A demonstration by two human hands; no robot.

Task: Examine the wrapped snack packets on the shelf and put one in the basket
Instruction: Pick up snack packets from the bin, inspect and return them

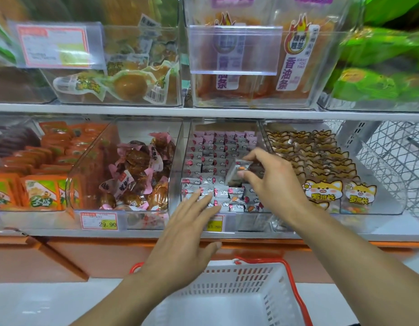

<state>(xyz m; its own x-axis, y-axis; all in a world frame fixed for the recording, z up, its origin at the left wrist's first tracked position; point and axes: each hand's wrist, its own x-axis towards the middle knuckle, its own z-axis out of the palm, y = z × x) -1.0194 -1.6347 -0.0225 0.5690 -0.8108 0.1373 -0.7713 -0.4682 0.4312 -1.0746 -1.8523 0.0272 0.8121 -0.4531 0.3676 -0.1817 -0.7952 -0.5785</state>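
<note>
A clear bin [180, 184] on the lower shelf holds several small pink-and-white wrapped snack packets [213, 156] in rows. My right hand [272, 182] is over the bin and pinches one small snack packet [239, 171] between thumb and fingers, lifted above the rows. My left hand [187, 231] is flat with fingers spread, fingertips at the bin's front edge, holding nothing. A white plastic basket [257, 297] with red handles hangs below the shelf, under my arms, and looks empty where it shows.
Neighbouring clear bins hold brown vacuum-packed snacks [138, 175], orange packets [43, 175] and cat-print packets [321, 165]. The upper shelf carries bins of egg-like snacks [123, 83] and orange strip packs [250, 67]. A wire rack [396, 156] stands at right.
</note>
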